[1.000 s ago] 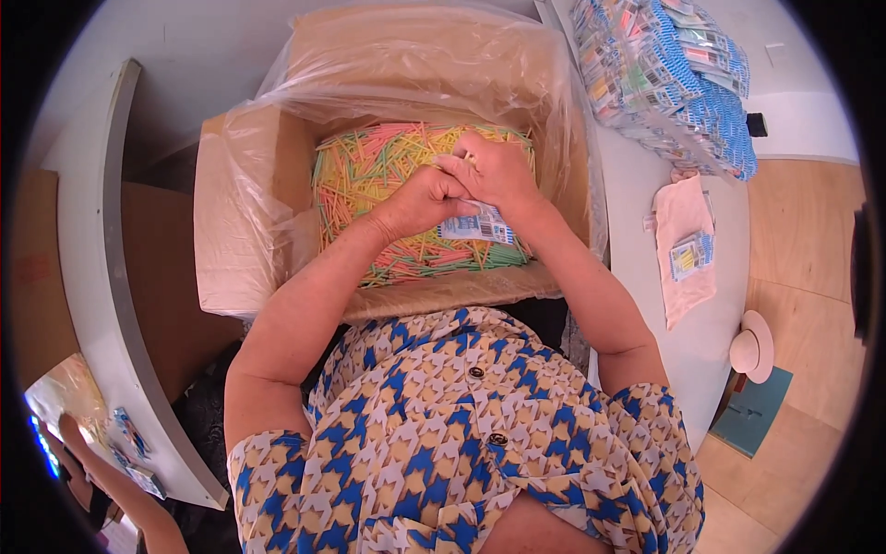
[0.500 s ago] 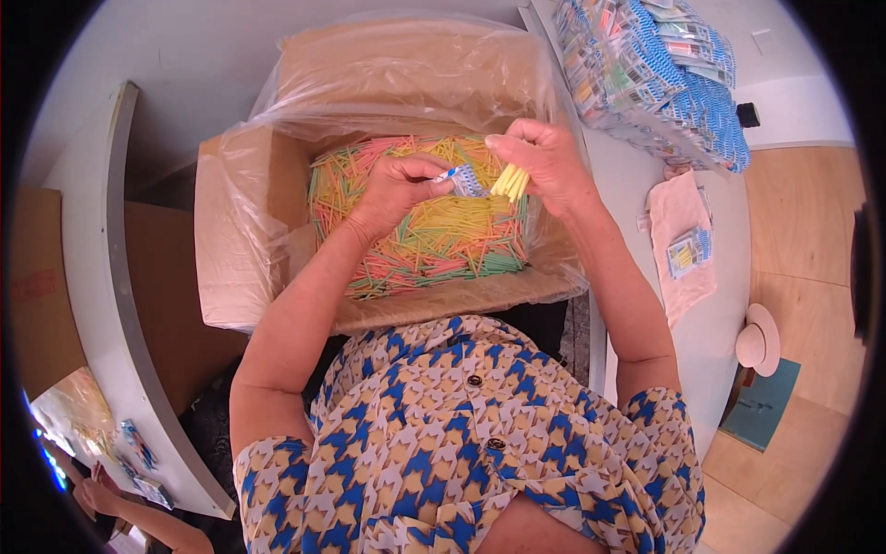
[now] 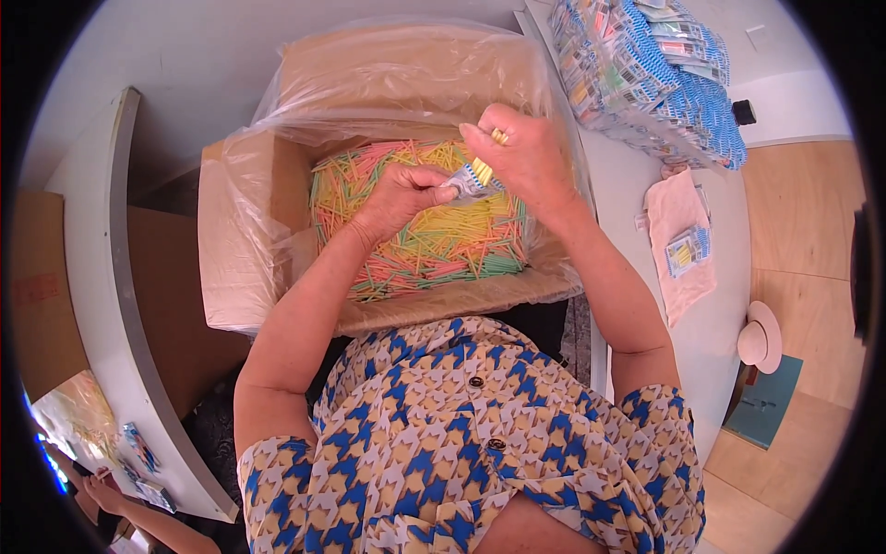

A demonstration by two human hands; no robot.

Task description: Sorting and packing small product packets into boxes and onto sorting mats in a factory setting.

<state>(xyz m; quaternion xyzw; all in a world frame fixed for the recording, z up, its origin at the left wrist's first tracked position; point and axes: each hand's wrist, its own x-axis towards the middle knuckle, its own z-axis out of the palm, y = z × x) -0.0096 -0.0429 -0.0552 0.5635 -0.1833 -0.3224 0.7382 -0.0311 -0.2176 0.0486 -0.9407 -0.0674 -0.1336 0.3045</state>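
Note:
My left hand [image 3: 403, 198] pinches a small clear bag with a blue-and-white patterned band [image 3: 469, 184] between thumb and fingers. Closed round a bundle of short yellow sticks [image 3: 484, 170], my right hand [image 3: 526, 159] holds them tilted, their lower ends at the mouth of the bag. Whether the ends are fully inside it I cannot tell. Both hands are above a cardboard box [image 3: 242, 235] lined with clear plastic. Loose pink, yellow and green sticks [image 3: 434, 249] lie in it in a thick layer.
A large clear sack of filled packets [image 3: 646, 83] stands at the back right on a white table [image 3: 628, 222]. A pink cloth [image 3: 678, 277] with a filled packet [image 3: 688, 251] lies nearer. Left is a white panel [image 3: 138, 305]; beyond it, another person's hand [image 3: 103, 492] shows.
My right hand has swung left and turned, bringing the yellow sticks from beside the bag to its mouth. My left hand has stayed nearly in place with the bag.

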